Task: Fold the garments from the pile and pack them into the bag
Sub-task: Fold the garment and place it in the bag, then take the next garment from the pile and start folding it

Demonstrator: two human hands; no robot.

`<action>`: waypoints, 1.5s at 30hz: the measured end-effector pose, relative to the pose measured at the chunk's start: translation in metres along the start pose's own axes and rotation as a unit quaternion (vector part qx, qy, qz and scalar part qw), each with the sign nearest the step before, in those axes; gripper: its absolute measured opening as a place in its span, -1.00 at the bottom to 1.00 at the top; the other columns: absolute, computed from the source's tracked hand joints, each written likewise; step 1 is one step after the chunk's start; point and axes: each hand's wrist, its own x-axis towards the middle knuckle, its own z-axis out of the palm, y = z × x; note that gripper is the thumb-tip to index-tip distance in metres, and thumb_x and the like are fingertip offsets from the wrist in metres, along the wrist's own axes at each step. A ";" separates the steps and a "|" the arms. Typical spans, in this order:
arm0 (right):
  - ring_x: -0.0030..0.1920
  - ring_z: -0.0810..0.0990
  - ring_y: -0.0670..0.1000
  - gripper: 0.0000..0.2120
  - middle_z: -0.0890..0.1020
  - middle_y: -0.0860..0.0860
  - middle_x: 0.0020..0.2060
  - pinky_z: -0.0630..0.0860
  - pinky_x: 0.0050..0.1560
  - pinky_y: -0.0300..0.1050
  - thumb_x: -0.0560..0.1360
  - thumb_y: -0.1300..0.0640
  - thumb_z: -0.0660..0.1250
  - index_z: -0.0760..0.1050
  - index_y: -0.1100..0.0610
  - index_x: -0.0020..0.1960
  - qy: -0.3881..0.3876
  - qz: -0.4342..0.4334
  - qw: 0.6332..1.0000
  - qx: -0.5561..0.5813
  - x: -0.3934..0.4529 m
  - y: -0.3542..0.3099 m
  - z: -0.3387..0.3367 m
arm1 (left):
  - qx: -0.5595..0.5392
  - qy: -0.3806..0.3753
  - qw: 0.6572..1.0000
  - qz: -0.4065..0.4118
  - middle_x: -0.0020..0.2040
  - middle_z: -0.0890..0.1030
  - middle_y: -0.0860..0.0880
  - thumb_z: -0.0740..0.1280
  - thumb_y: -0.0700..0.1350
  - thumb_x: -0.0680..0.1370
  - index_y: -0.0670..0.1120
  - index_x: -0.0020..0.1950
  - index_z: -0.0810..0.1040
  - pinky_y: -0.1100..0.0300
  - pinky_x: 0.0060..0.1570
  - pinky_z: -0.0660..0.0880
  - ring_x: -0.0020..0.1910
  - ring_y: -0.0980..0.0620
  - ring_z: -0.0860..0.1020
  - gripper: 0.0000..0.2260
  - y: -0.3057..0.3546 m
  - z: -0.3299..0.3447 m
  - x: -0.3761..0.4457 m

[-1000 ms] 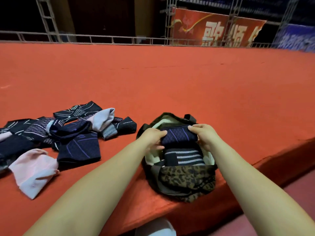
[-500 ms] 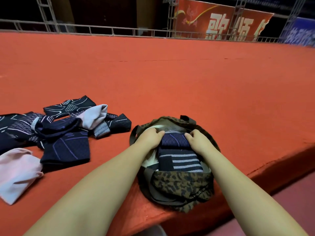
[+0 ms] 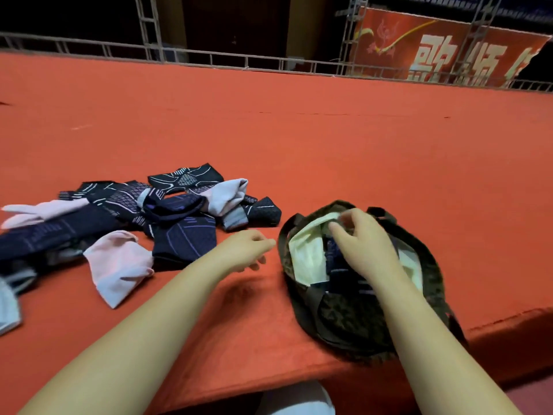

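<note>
A leopard-print bag [image 3: 431, 262] with a pale lining sits open near the front edge of the red surface. Folded dark navy garments [image 3: 336, 259] lie inside it. My right hand [image 3: 363, 244] is over the bag's mouth, fingers bent down onto the folded garments; blur hides whether they pinch anything. My left hand [image 3: 247, 250] hovers just left of the bag, fingers loosely curled, holding nothing. The pile of garments [image 3: 167, 217] lies to the left: dark patterned pieces mixed with pink [image 3: 119, 265] and pale ones.
The red carpeted surface [image 3: 329, 139] stretches far back to a metal railing [image 3: 209, 59] and a red banner [image 3: 443, 49]. Its front edge drops off just below the bag. A pale knee [image 3: 294, 399] shows at the bottom.
My left hand has come out of the bag and moved left toward the pile. My right hand stays in the bag on the folded garments. The view has shifted left.
</note>
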 end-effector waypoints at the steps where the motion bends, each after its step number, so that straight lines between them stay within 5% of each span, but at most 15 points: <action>1: 0.01 0.54 0.02 -0.77 0.59 -0.02 -0.03 0.47 0.05 -0.02 0.50 -0.03 0.25 0.51 0.09 0.05 -0.034 -0.017 0.999 0.026 -0.005 -0.018 0.016 | -0.003 0.006 1.000 -0.012 -0.26 0.59 0.01 0.22 0.04 0.57 -0.02 -0.11 0.47 0.29 -0.45 0.27 -0.40 0.07 0.50 -0.84 -0.016 -0.009 -0.009; 9: -0.22 0.54 -0.01 -0.85 0.58 -0.03 -0.27 0.46 -0.14 -0.09 0.51 0.01 0.29 0.50 0.08 -0.14 -0.284 -0.034 0.951 0.115 -0.036 -0.101 0.158 | -0.058 0.081 0.993 -0.071 -0.33 0.56 0.00 0.29 -0.03 0.55 -0.05 -0.24 0.48 0.18 -0.31 0.40 -0.39 0.02 0.47 -0.81 -0.135 -0.079 -0.072; 15: -0.39 0.52 -0.07 -0.81 0.59 0.02 -0.31 0.49 -0.25 -0.14 0.54 0.05 0.30 0.44 0.07 -0.22 -0.377 -0.001 0.895 0.237 -0.061 -0.140 0.214 | -0.081 0.266 0.955 -0.101 -0.19 0.62 -0.08 0.33 -0.08 0.50 -0.03 -0.13 0.56 0.19 -0.30 0.45 -0.31 -0.01 0.53 -0.95 -0.184 -0.121 -0.107; 18: -0.32 0.60 0.00 -0.65 0.64 -0.02 -0.34 0.52 -0.12 -0.03 0.42 -0.25 0.26 0.47 0.05 -0.25 -0.331 -0.009 0.925 0.184 -0.068 -0.144 0.235 | -0.072 0.326 0.936 -0.108 0.08 0.59 -0.03 0.35 -0.02 0.50 -0.06 0.13 0.54 0.19 -0.07 0.39 -0.03 0.03 0.53 -0.77 -0.197 -0.129 -0.107; 22: -0.26 0.59 -0.03 -0.65 0.62 -0.05 -0.33 0.51 -0.13 -0.02 0.41 -0.27 0.21 0.47 0.02 -0.23 -0.224 -0.049 0.963 0.144 -0.082 -0.134 0.241 | -0.012 0.230 0.966 -0.119 0.22 0.55 -0.03 0.36 0.11 0.47 -0.06 0.27 0.49 0.14 0.15 0.40 0.18 0.00 0.50 -0.56 -0.208 -0.127 -0.092; 26: -0.42 0.53 -0.07 -0.79 0.54 -0.06 -0.45 0.56 -0.20 0.09 0.46 -0.08 0.29 0.44 -0.04 -0.32 -0.233 -0.033 0.931 0.279 -0.087 -0.129 0.235 | 0.018 0.199 0.973 -0.117 -0.07 0.63 -0.01 0.31 0.27 0.26 0.01 -0.04 0.56 0.08 -0.09 0.46 -0.09 -0.01 0.57 -0.57 -0.206 -0.123 -0.088; 30: -0.39 0.50 -0.10 -0.81 0.54 -0.07 -0.41 0.46 -0.25 -0.11 0.47 0.00 0.32 0.44 0.02 -0.29 -0.230 -0.056 0.922 0.306 -0.093 -0.129 0.227 | -0.026 0.175 0.983 -0.050 -0.39 0.48 0.08 0.32 0.23 0.25 -0.05 -0.29 0.44 0.14 -0.36 0.34 -0.44 0.13 0.42 -0.65 -0.201 -0.112 -0.100; 35: -0.17 0.53 -0.19 -0.65 0.59 -0.06 -0.14 0.43 -0.07 -0.30 0.31 -0.20 0.21 0.49 0.01 -0.06 -0.116 -0.026 0.904 0.410 -0.104 -0.133 0.214 | -0.139 0.092 0.986 0.017 -0.33 0.43 0.00 0.35 0.19 0.22 -0.07 -0.27 0.43 0.10 -0.29 0.38 -0.34 0.10 0.41 -0.64 -0.199 -0.095 -0.125; 41: 0.20 0.40 -0.25 -0.71 0.53 -0.19 0.10 0.28 0.23 -0.32 0.48 -0.20 0.11 0.45 -0.11 0.08 -0.116 -0.222 0.925 0.285 -0.114 -0.137 0.194 | -0.264 0.065 0.955 0.119 -0.40 0.42 0.16 0.35 0.09 0.23 -0.08 -0.29 0.38 0.32 -0.38 0.26 -0.39 0.20 0.32 -0.71 -0.181 -0.079 -0.139; 45: -0.21 0.48 -0.20 -0.82 0.56 -0.20 -0.29 0.38 -0.15 -0.21 0.41 -0.12 0.13 0.36 -0.09 -0.30 -0.178 -0.157 0.924 0.299 -0.118 -0.141 0.184 | -0.370 0.094 0.916 0.124 -0.40 0.45 0.08 0.38 0.05 0.23 -0.11 -0.26 0.35 0.34 -0.43 0.30 -0.41 0.18 0.37 -0.68 -0.167 -0.072 -0.142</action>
